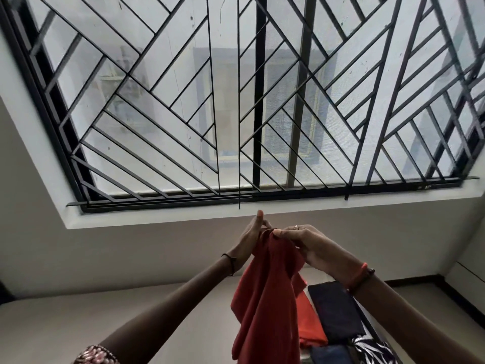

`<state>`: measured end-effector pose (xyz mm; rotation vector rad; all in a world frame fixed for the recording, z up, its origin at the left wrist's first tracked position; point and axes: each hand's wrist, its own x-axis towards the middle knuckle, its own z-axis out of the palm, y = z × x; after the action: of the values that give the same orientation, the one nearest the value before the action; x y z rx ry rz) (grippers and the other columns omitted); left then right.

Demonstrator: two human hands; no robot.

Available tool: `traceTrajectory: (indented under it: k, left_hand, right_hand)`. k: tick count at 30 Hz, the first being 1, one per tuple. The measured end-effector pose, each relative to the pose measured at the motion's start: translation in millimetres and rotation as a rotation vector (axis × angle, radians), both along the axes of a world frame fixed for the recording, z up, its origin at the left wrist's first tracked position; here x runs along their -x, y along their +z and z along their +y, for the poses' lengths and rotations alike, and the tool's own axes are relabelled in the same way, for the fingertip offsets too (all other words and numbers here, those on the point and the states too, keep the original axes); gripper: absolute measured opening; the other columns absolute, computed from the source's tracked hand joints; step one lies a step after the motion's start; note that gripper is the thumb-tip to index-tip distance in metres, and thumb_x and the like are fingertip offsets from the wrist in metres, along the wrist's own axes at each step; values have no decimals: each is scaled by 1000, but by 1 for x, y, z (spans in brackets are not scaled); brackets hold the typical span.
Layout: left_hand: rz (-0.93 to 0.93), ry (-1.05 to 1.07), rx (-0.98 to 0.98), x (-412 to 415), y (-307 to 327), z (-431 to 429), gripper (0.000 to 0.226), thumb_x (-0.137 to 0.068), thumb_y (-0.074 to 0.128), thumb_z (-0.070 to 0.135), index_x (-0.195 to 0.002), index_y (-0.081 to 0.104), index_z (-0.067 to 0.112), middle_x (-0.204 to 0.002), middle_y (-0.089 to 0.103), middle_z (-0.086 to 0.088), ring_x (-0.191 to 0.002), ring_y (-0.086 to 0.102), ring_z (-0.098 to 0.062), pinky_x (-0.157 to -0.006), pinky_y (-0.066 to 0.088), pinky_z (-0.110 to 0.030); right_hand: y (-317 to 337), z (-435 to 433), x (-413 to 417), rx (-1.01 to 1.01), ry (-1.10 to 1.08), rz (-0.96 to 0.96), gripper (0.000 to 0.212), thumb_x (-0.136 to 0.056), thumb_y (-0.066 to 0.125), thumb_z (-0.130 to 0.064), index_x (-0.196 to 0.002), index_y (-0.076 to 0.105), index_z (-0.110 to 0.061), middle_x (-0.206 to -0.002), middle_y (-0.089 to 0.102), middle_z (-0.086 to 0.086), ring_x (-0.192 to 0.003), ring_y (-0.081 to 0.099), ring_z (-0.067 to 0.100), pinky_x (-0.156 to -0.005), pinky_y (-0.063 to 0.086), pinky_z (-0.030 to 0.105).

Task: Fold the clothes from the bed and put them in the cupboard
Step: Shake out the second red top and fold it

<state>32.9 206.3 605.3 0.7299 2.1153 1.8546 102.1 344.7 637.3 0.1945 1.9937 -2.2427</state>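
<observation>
I hold the red cloth (pixel 265 298) up below the window (pixel 236 101), right hand (pixel 305 245) pinching its top edge, left hand (pixel 250 239) curled on it just beside, thumb raised, cloth hanging above the bed (pixel 105 316), left of folded clothes (pixel 333 313).

A home bedroom is showing: below the barred window (pixel 262 101), folded clothes (pixel 333 311) are lying on a bed (pixel 78 324).

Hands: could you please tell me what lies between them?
The red cloth, its top bunched, held by the left hand and right hand; head view.
</observation>
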Motion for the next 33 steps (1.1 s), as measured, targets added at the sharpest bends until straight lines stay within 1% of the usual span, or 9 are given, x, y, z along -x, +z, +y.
traceTrajectory:
  k: [3,6,9,12,17,22,24,29,33]
  left_hand:
    - [-16,28,70,9,-14,-5,48,-102,26,42,-71,52,17,-58,44,1,-47,38,-3,-46,28,-17]
    - [-6,-10,205,10,-32,-10,54,-100,34,37,-51,43,18,-42,40,13,-40,36,0,-46,28,-18]
    - [3,-39,204,6,-39,-9,53,-100,39,29,-48,39,16,-37,39,14,-38,36,2,-45,30,-13]
    - [-36,50,100,10,-32,-6,51,-99,41,35,-51,44,18,-44,42,14,-44,36,0,-48,29,-16]
    - [-11,242,-2,27,-22,-5,66,-96,35,50,-35,30,24,-40,26,9,-41,23,-6,-44,19,-22]
    - [119,184,-38,43,1,4,67,-89,44,60,-34,36,22,-36,30,9,-38,28,-5,-48,27,-22]
    - [220,137,12,43,10,9,68,-78,44,70,-32,37,21,-36,32,9,-39,30,-6,-48,29,-19]
    - [412,58,152,34,27,20,69,-86,46,63,-37,38,15,-35,35,7,-36,32,-6,-48,33,-23]
    - [575,1,389,22,33,24,68,-90,44,58,-40,32,13,-39,33,3,-37,28,-8,-49,33,-28]
  right_hand:
    - [-6,2,-5,80,24,-42,17,-85,63,-9,-69,59,-12,-61,58,0,-52,55,6,-48,44,16]
    - [-11,11,-8,187,-8,-29,11,-73,67,-13,-68,58,-15,-60,56,0,-47,53,8,-43,42,17]
    - [-15,14,-12,213,-19,3,13,-72,65,-14,-65,55,-15,-59,53,-1,-47,51,8,-42,40,19]
    - [-19,13,-17,205,-24,-5,13,-78,64,-16,-67,56,-15,-59,54,-2,-50,53,7,-46,42,18]
    - [-21,21,-22,174,12,-49,11,-77,65,-15,-68,58,-16,-60,53,-3,-53,52,5,-50,39,17]
    - [-37,21,-23,155,72,-70,15,-78,67,-4,-74,56,-13,-68,56,0,-57,53,6,-54,42,16]
    - [-40,21,-22,118,108,-52,14,-74,68,-6,-75,56,-12,-68,57,0,-59,54,6,-57,42,15]
    - [-34,19,-20,-11,237,13,25,-75,71,-10,-97,59,-9,-77,64,-3,-69,58,5,-66,46,19]
    - [-23,11,-10,-261,194,106,39,-74,79,-32,-100,59,-10,-86,65,4,-79,60,13,-74,45,26]
